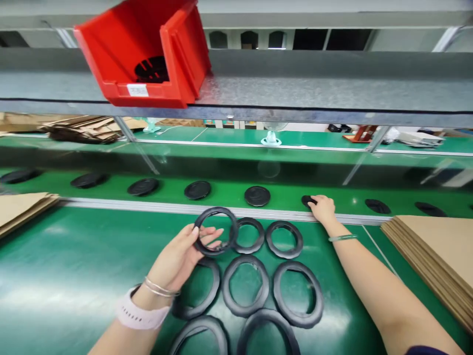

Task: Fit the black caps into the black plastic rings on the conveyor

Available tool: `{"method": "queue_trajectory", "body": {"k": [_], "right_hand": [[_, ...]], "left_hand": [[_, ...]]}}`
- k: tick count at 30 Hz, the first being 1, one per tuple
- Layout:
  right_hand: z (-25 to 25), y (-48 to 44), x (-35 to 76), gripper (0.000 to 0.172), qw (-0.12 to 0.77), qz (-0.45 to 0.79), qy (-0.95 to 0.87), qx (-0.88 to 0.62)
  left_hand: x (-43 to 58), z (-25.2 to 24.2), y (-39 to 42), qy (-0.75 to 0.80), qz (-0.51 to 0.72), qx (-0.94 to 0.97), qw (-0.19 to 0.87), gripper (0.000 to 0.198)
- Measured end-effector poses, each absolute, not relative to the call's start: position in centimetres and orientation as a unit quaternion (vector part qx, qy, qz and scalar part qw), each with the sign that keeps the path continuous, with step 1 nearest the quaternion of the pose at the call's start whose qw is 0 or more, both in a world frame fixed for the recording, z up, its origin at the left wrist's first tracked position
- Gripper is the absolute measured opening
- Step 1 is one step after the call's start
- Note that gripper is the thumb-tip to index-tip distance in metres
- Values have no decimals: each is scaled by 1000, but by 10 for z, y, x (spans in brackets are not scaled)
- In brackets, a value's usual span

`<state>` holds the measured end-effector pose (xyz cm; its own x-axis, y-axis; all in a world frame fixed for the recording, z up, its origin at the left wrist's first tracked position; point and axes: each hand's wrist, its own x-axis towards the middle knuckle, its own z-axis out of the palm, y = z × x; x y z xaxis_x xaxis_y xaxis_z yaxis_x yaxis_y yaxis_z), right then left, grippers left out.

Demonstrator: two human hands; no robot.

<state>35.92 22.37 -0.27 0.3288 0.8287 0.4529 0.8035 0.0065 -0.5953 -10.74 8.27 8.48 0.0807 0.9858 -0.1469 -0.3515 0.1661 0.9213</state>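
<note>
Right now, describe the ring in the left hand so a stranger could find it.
Start at the green table, where black rings lie flat in rows. At the rows' top left, the left hand holds one ring. It alone is lifted and tilted off the table.

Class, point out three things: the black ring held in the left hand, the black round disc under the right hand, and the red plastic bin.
black ring (232, 224), head view, right rim.
black round disc (306, 199), head view, exposed left edge.
red plastic bin (111, 54), head view, left wall.
</note>
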Motion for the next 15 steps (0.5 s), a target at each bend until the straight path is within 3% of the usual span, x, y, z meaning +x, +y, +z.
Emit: {"method": "queue_trajectory", "body": {"k": [3, 8, 15], "right_hand": [[-6, 237, 370, 12, 379, 27, -581, -720], [-6, 238, 374, 7, 362, 37, -620, -695], [2, 230, 364, 12, 394, 23, -605, -691]], "left_hand": [[-90, 82, 63, 318, 527, 213, 759, 22], [-73, 64, 48, 267, 492, 151, 815, 11], [-69, 63, 41, 266, 427, 151, 851, 38]]}}
